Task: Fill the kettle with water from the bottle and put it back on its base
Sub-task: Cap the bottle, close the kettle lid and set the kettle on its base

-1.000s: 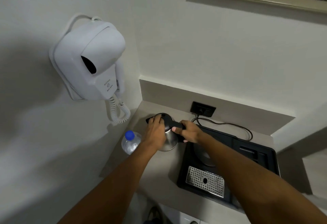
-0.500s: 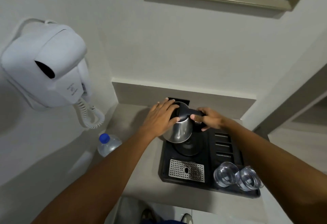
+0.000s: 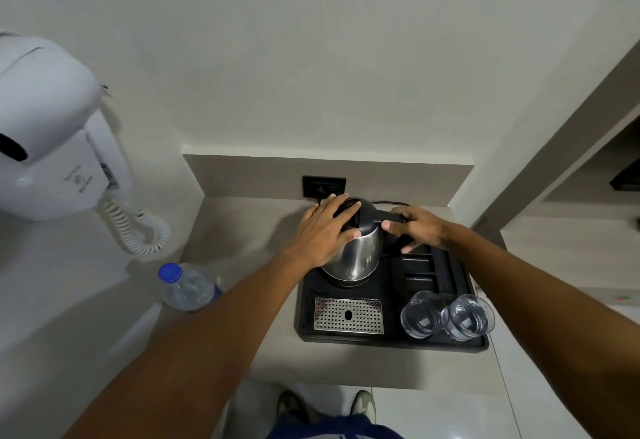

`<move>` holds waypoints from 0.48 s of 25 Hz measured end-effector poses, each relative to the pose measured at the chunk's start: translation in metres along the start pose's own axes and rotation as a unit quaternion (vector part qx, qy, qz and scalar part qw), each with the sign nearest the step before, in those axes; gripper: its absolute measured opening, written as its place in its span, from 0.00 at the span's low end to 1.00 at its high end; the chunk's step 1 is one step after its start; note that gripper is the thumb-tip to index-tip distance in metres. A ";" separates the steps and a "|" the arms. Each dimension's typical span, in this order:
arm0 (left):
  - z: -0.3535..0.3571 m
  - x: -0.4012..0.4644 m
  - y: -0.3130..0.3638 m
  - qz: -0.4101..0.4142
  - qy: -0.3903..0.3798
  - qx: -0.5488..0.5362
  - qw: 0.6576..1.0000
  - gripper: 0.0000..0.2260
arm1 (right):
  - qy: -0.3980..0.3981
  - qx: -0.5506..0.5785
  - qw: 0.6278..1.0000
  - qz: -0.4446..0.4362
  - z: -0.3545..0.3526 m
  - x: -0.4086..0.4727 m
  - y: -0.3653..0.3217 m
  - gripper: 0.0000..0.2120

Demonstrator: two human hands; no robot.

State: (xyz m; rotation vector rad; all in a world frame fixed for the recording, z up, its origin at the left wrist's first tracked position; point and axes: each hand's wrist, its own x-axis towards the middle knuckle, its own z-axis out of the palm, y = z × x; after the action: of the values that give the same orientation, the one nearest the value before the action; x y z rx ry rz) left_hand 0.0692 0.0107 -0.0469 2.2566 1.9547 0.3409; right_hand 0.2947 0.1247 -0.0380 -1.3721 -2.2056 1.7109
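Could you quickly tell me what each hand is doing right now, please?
Left hand: open, flat on the kettle lid.
Right hand: closed on the kettle handle.

A beige counter (image 3: 242, 230) carries a capped water bottle (image 3: 188, 288) beside a black tray (image 3: 391, 341).

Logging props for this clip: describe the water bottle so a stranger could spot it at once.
Start at the black tray on the beige counter. Left of it, below the wall hairdryer, stands the water bottle. It alone is clear plastic with a blue cap.
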 end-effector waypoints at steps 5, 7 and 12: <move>0.005 -0.002 0.005 -0.015 -0.017 -0.003 1.000 0.27 | 0.007 0.010 1.000 -0.017 0.001 -0.004 0.006 0.11; 0.008 -0.003 0.005 -0.020 -0.014 -0.002 1.000 0.27 | 0.045 0.083 0.996 -0.005 0.004 -0.007 0.012 0.15; 0.011 -0.005 0.008 -0.019 -0.024 0.011 0.999 0.27 | 0.116 0.260 0.958 -0.015 0.019 -0.014 0.025 0.12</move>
State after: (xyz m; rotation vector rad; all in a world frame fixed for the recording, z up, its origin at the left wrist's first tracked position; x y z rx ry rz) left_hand 0.0796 0.0049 -0.0563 2.2157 1.9835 0.2606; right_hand 0.3089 0.1015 -0.0593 -1.3048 -1.4962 1.8262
